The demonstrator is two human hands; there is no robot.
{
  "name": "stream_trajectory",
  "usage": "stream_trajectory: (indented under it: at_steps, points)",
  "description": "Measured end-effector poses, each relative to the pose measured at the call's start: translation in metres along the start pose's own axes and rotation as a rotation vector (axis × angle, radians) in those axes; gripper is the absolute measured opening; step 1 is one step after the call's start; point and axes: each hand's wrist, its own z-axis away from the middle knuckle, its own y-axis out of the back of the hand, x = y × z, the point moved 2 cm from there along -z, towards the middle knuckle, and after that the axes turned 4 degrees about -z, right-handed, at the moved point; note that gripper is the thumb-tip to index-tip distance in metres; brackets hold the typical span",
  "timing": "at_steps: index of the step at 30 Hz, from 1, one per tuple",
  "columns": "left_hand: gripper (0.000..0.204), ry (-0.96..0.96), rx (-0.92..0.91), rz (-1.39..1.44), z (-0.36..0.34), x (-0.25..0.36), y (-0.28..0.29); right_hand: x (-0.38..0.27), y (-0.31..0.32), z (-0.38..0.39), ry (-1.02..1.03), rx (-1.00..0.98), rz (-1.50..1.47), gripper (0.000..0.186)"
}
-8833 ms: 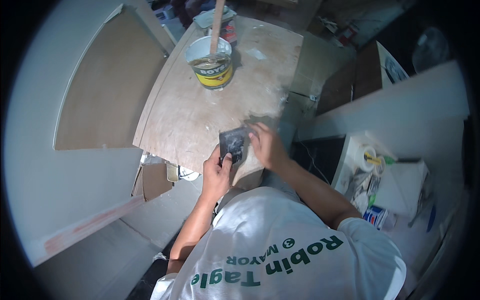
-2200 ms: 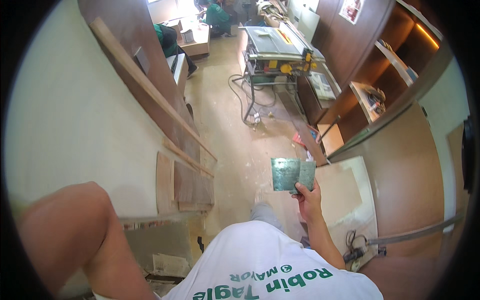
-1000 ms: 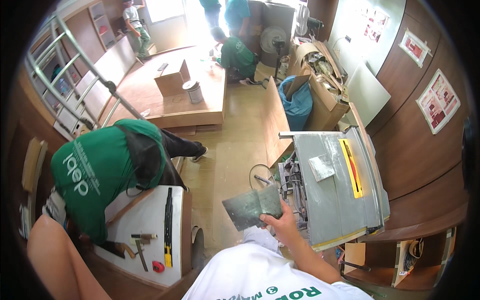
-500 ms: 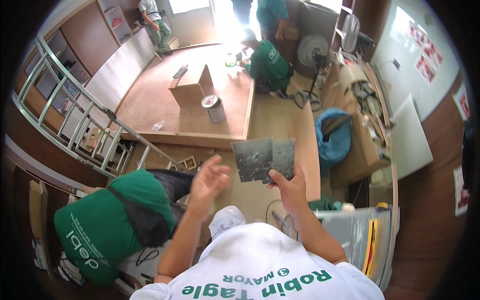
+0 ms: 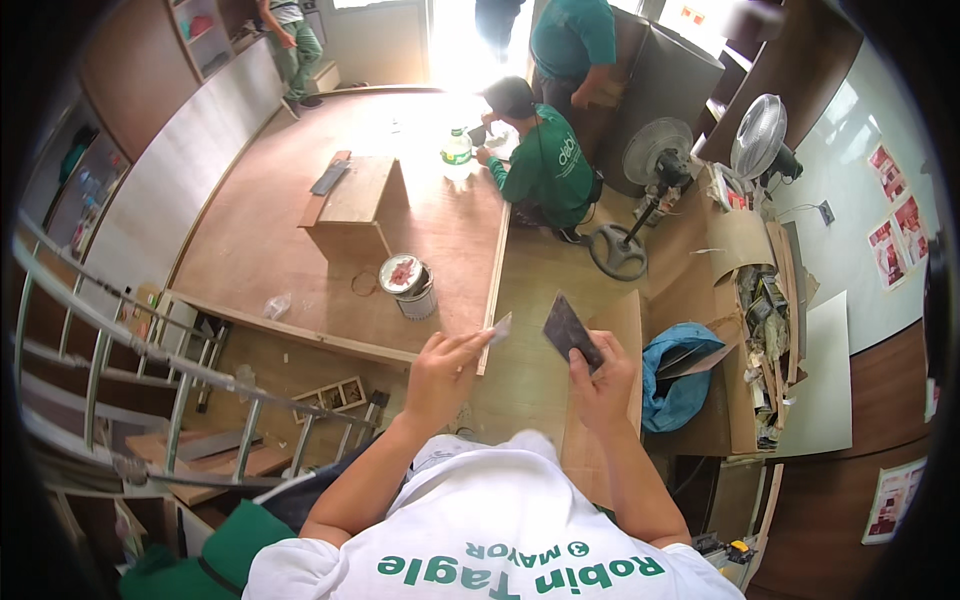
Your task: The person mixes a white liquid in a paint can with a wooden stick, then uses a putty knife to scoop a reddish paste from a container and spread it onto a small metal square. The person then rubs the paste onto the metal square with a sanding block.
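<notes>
My left hand [image 5: 440, 375] is raised at the lower middle, its fingers closed on a small, thin flat plate [image 5: 501, 326], seen nearly edge-on and paler. My right hand [image 5: 598, 390] grips a dark, square flat plate [image 5: 568, 328], thumb across its face, fingers behind it. The two plates are apart. Beyond my left hand, a wooden platform [image 5: 230, 260] holds an open-topped plywood box [image 5: 355, 205] with a dark bar on it, a metal can [image 5: 410, 295] with a stained lid, and a clear plastic jug [image 5: 456, 152].
A ladder [image 5: 250, 440] lies along the left. A crouching co-worker [image 5: 550, 170] is at the platform's corner; others stand behind [image 5: 570, 45] and far left [image 5: 295, 55]; green clothing shows lower left. Right are fans [image 5: 655, 150], a blue bag [image 5: 670, 380] and cardboard with scraps [image 5: 750, 330].
Half a second ago both plates were together in my right hand; now my left hand has taken one and they are apart. The view has advanced toward the platform; the nearest co-worker has slipped low.
</notes>
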Motion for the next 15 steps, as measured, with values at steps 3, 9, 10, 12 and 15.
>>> stream_trajectory:
  at_steps: [3,9,10,12,15]
  points:
    - [0.045,-0.278,0.052,-0.184,-0.061,-0.001,-0.016,0.0,-0.017,-0.064,0.093,-0.082,0.176,0.042]
    - [0.046,-0.285,0.098,-0.309,-0.133,-0.045,-0.021,0.085,-0.022,-0.175,-0.002,-0.225,0.28,0.055]
    - [0.037,-0.205,0.1,-0.242,-0.142,-0.06,-0.026,0.09,-0.022,-0.196,0.147,-0.247,0.336,0.057]
    - [0.028,0.358,0.144,0.303,-0.149,-0.077,-0.041,0.106,-0.036,-0.234,0.334,-0.305,0.367,0.059]
    - [0.021,0.754,0.281,0.873,-0.164,-0.108,-0.076,0.138,-0.058,-0.294,0.412,-0.422,0.236,0.059]
